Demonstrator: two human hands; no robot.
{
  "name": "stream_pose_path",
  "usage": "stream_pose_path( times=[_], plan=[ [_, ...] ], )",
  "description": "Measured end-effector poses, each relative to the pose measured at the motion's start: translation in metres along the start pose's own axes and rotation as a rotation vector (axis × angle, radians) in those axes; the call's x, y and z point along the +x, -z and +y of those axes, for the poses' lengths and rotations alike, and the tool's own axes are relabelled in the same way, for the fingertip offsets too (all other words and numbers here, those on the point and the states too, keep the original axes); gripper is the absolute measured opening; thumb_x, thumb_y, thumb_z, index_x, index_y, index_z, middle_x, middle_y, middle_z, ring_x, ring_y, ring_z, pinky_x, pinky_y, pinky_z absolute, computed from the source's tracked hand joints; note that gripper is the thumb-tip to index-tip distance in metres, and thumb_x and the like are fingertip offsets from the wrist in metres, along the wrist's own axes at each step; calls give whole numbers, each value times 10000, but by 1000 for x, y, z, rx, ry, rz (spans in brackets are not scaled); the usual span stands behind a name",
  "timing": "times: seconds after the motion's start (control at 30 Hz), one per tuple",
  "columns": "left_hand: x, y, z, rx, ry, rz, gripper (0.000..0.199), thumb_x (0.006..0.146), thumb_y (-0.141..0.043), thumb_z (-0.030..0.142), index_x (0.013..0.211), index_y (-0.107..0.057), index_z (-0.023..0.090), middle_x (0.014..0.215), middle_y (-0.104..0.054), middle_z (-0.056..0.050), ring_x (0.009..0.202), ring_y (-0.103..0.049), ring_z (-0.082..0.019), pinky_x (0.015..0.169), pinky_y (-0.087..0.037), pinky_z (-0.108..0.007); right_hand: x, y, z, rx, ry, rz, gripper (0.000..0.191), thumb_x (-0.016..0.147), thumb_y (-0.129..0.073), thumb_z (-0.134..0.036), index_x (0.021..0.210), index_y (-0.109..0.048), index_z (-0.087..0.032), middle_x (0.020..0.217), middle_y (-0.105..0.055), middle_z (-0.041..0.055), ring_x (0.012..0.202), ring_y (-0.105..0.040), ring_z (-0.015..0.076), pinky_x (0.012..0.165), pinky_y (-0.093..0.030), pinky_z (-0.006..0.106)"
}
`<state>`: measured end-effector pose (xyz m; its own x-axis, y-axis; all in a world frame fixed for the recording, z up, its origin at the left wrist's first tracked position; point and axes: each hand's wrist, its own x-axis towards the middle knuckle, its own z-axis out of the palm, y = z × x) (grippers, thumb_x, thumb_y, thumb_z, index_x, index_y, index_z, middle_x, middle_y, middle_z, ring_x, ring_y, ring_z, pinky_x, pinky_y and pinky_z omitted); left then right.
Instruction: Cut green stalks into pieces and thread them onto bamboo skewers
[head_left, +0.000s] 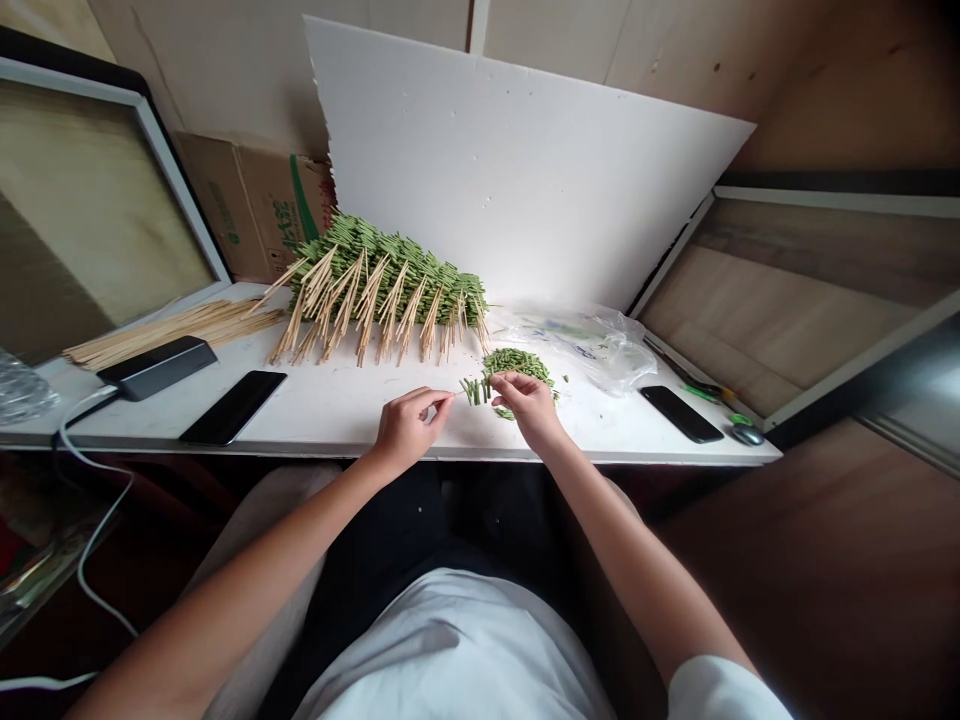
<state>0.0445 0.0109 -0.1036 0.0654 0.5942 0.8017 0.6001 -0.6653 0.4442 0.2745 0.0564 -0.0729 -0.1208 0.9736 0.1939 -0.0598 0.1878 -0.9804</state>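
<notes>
My left hand pinches one end of a thin wooden skewer, most of it hidden by the fingers and the green pieces. Several short cut green bean pieces sit crosswise on the skewer between my hands. At its other end, my right hand is closed, with thumb and fingertips at the last bean piece. Just behind that hand lies a loose pile of cut green beans. Farther left, a large stack of filled green bean skewers rests with its bare stick ends toward me.
Bare skewers lie at the left beside a black box-shaped device and a phone. To the right are a clear plastic bag, another dark phone and small tools. A white board stands behind.
</notes>
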Motion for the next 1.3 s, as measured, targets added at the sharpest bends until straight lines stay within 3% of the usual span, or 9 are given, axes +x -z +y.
stream_pose_path(
  times=[0.13,0.3,0.37,0.47,0.63,0.8,1.07,1.2,1.3],
  plan=[
    [0,0,1,7,-4,-4,157,1008,-664,240,975,-810,193,811,-758,-28,573,-478,-112,590,-411,-256,-1,-2,1,-17,1,-28,383,719,-921,-579,784,-806,-219,1025,-785,54,746,-672,146,708,-585,296],
    [1,-1,-4,-19,45,-13,144,999,-675,240,977,-808,187,875,-792,-41,574,-506,-115,615,-447,-264,10,30,-5,-125,-12,-209,419,773,-888,-586,1010,-849,-242,1195,-803,84,925,-747,216,779,-617,336],
    [2,-1,-8,-14,77,1,150,999,-676,251,988,-810,184,902,-805,-48,576,-524,-117,627,-464,-268,16,47,-6,-306,53,-201,435,839,-829,-603,1099,-846,-254,1200,-813,98,1016,-759,267,800,-612,364],
    [2,-1,-13,3,99,4,165,999,-674,271,1009,-814,183,902,-808,-51,575,-537,-121,637,-476,-270,21,63,0,-705,138,-121,330,908,-779,-532,997,-865,-226,1067,-838,117,967,-761,299,807,-591,396],
    [-2,-3,-15,34,90,-21,169,1001,-669,280,1012,-813,193,881,-800,-43,574,-524,-126,641,-472,-276,20,61,10,-1046,81,-206,152,947,-753,-314,918,-874,-227,926,-839,88,872,-750,270,796,-556,368],
    [-2,-3,-14,25,90,-26,158,997,-675,276,1005,-808,192,878,-794,-41,575,-523,-126,644,-471,-276,16,55,5,-1092,91,-299,121,945,-750,-206,937,-867,-236,982,-843,66,917,-754,263,805,-542,343],
    [-3,-4,-13,13,77,-48,152,1001,-665,271,1000,-800,201,860,-781,-31,574,-516,-129,630,-453,-272,14,48,8,-1150,109,-241,152,943,-715,-120,863,-821,-194,909,-820,117,950,-736,292,808,-543,359],
    [-4,-4,-13,23,74,-45,143,997,-672,266,997,-800,203,852,-778,-26,572,-505,-128,636,-451,-272,19,52,13,-950,163,-168,163,959,-637,-106,918,-777,-180,897,-810,109,857,-733,244,795,-552,354],
    [-3,-3,-14,11,75,-29,141,995,-679,269,999,-801,199,852,-779,-23,563,-495,-122,628,-450,-271,26,59,15,-649,138,-69,122,966,-682,-272,949,-763,-182,857,-800,87,804,-734,222,773,-561,346]
  ],
)
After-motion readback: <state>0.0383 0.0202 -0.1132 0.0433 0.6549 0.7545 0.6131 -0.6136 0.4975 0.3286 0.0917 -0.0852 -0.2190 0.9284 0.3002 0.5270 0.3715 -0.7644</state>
